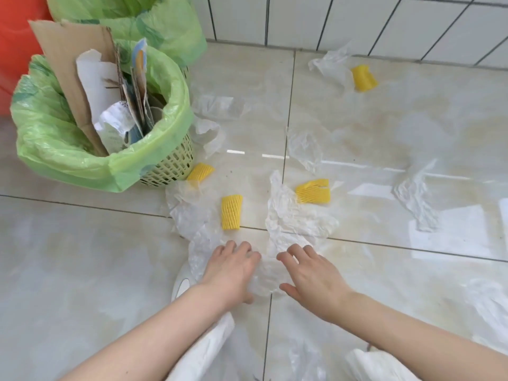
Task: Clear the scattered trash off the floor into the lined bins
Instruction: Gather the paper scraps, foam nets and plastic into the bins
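Note:
Clear plastic film point(264, 273) lies crumpled on the floor between my two hands. My left hand point(231, 268) rests on its left part with fingers spread. My right hand point(310, 276) hovers at its right edge, fingers relaxed and apart. Just beyond them lie a white crumpled sheet point(294, 215) and several yellow foam nets, the nearest point(231, 212) upright on the tile. A green-lined basket bin point(154, 158) stands at the left, stuffed with cardboard point(71, 64) and paper.
A second green-lined bin point(170, 26) stands behind the first, by something orange point(16, 37). More clear film point(305, 149) and a yellow net point(364, 77) lie toward the tiled wall point(357, 20). White shoes point(181, 284) show below my arms.

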`<state>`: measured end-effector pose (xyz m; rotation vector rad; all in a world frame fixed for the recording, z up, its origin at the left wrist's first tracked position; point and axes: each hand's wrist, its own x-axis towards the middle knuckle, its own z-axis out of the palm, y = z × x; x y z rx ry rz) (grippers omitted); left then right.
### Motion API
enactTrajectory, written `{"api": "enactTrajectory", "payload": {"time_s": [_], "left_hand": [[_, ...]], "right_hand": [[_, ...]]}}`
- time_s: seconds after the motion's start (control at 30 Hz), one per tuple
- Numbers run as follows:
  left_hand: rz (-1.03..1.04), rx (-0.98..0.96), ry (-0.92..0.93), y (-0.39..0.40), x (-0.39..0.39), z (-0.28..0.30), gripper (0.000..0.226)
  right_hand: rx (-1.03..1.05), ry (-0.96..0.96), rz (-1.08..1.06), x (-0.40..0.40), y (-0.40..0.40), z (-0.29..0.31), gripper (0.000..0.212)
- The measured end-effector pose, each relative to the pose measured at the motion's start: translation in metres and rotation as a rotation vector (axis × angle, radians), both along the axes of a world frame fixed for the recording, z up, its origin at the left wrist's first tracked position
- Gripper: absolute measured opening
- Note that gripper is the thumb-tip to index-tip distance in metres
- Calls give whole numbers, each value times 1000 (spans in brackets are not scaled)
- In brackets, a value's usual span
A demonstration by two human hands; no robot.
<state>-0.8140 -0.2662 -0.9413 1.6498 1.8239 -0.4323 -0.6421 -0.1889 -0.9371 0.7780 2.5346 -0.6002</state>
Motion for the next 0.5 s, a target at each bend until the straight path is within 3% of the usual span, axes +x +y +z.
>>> {"api": "enactTrajectory", "payload": {"time_s": [0.13, 0.33, 0.5], "left_hand": [[86, 98, 32, -11, -5, -13, 59], [334, 314, -110, -22, -17, -26, 59], [354, 503, -268, -25, -9, -21, 58]], "right_hand": [[3, -60, -28, 12, -8, -20, 44], [31, 14, -130, 15, -5, -30, 11], [-19, 81, -157, 9, -9, -28, 52]]}}
